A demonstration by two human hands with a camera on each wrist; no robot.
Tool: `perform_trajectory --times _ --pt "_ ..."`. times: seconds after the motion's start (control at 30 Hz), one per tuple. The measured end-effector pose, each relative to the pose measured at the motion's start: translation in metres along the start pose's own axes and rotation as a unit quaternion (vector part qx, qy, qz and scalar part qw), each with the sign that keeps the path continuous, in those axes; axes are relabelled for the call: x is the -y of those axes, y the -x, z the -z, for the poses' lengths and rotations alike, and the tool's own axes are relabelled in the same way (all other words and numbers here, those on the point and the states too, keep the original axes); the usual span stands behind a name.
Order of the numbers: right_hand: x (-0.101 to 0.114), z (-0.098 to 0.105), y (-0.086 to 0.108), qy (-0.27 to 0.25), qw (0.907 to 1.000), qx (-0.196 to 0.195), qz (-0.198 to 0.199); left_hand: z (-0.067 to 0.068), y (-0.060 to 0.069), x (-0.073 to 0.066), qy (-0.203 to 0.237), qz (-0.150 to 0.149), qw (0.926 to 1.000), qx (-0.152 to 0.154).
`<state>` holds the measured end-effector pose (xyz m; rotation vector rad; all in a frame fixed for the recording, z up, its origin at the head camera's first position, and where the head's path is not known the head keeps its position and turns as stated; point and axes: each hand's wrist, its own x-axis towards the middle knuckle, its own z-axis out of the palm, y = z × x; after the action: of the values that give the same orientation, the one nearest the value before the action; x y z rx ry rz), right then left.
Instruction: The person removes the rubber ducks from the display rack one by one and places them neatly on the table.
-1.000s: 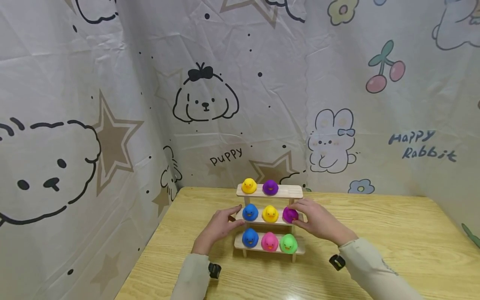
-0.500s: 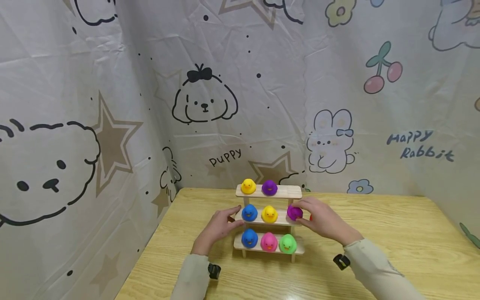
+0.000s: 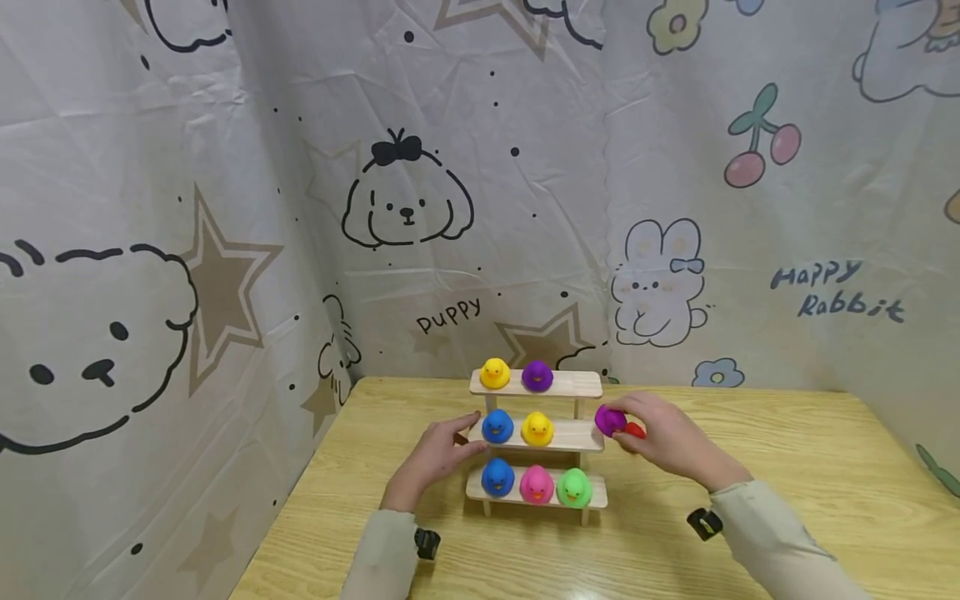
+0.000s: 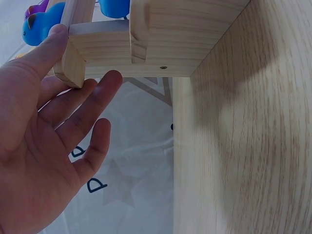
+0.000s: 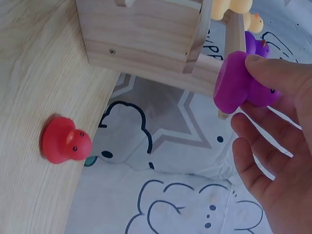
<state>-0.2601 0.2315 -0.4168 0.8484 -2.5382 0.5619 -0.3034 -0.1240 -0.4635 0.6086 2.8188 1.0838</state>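
My right hand point(image 3: 671, 433) pinches a magenta-purple rubber duck point(image 5: 231, 83) between thumb and fingers, off the right end of the middle tier. At the left end of that tier, my left hand point(image 3: 437, 454) grips the edge of the wooden three-tier display shelf point(image 3: 577, 434), thumb on one side and fingers on the other. A blue duck point(image 3: 497, 427) and a yellow duck point(image 3: 537, 429) sit on the middle tier. The top tier bears another yellow duck point(image 3: 495, 373) and a purple duck point(image 3: 537, 377). Below are blue point(image 3: 498, 477), pink point(image 3: 537, 485) and green ducks point(image 3: 574, 488).
A red duck point(image 5: 63, 140) stands on the wood-grain table point(image 3: 787, 467), right of the shelf and partly hidden by my right hand in the head view. A printed cloth point(image 3: 442, 275) hangs behind and beside the table.
My right hand has taken the magenta-purple duck off the middle tier and moved it right, past the shelf end. The red duck has come into sight. My left hand stays at the shelf.
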Motion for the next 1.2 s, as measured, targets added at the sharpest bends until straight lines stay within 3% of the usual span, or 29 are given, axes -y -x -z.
perform_trajectory --times 0.5,0.67,1.2 --pt "-0.028 0.011 0.019 0.021 0.9992 0.008 -0.033 0.002 0.0 -0.002 0.0 0.003 1.0 0.0" --pt "-0.036 0.012 0.027 0.025 0.9976 0.021 -0.061 0.003 0.001 -0.003 -0.002 0.003 1.0 0.002" --pt "-0.072 0.001 0.047 0.03 0.9942 0.042 -0.095 0.001 0.0 -0.002 -0.005 -0.001 1.0 0.001"
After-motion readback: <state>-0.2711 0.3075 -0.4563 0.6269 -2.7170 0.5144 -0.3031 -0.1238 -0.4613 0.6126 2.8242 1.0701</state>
